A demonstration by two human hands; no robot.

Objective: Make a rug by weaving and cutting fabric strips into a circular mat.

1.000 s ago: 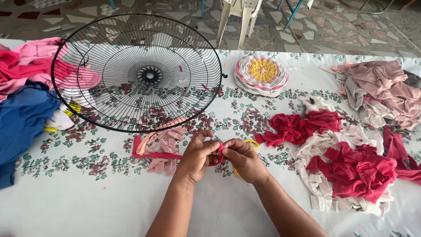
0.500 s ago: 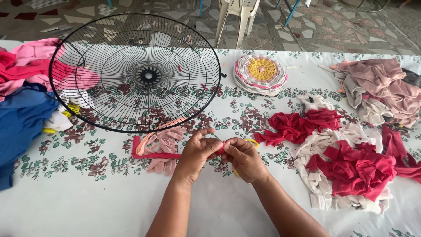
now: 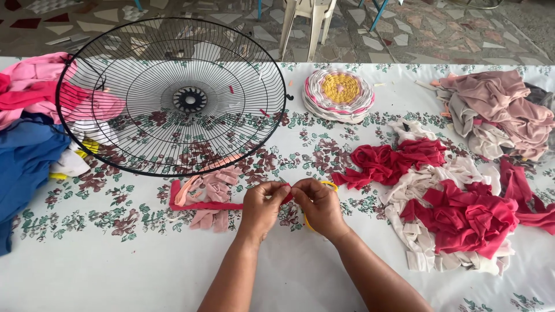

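At frame centre, left hand (image 3: 261, 203) and right hand (image 3: 319, 205) both pinch the red strip (image 3: 199, 204), joining unfinished; fan guard (image 3: 173, 95) upper left is bare, one woven mat (image 3: 339, 95) complete.

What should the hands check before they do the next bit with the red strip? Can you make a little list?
1. Both hands on the strip: left hand and right hand pinch the red strip together. Ok.
2. Strip free of snags: its tail runs left, beside the pink strips, touching them. Cannot tell.
3. Yellow strip under the right hand: mostly hidden. Cannot tell.
4. Fan guard within reach: just behind the hands, tilted on cloth. Ok.
5. More red cloth nearby: red pile on the right. Ok.
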